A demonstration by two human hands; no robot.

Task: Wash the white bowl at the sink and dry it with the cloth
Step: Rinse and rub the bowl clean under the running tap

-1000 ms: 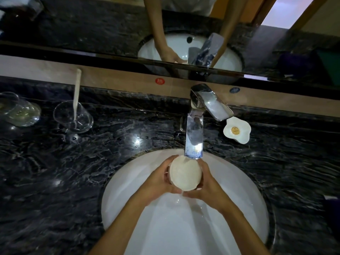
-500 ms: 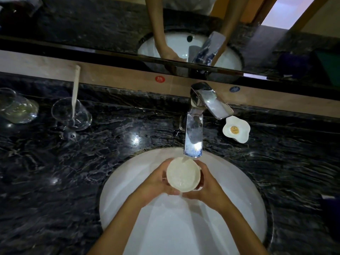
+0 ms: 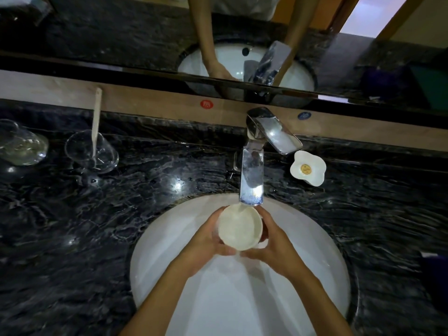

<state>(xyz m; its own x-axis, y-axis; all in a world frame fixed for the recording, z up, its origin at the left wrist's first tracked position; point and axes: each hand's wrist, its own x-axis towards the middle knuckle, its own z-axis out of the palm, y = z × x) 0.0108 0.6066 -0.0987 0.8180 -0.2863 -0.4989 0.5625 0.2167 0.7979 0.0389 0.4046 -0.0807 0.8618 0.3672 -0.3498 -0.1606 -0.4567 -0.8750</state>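
No readable text anywhere. Red round sticker (image 3: 206,104) & blue round sticker (image 3: 304,115) on the tan ledge strip (image 3: 150,99) carry marks too blurred to read; gold label (image 3: 306,169) in the flower-shaped dish (image 3: 312,177), also illegible.

Sink (image 3: 155,275) cut off at bottom edge w/ both forearms; far-left glass (image 3: 20,144) partly cropped.

White bowl (image 3: 240,229); white sink (image 3: 315,251); blk marbled counter (image 3: 97,238).
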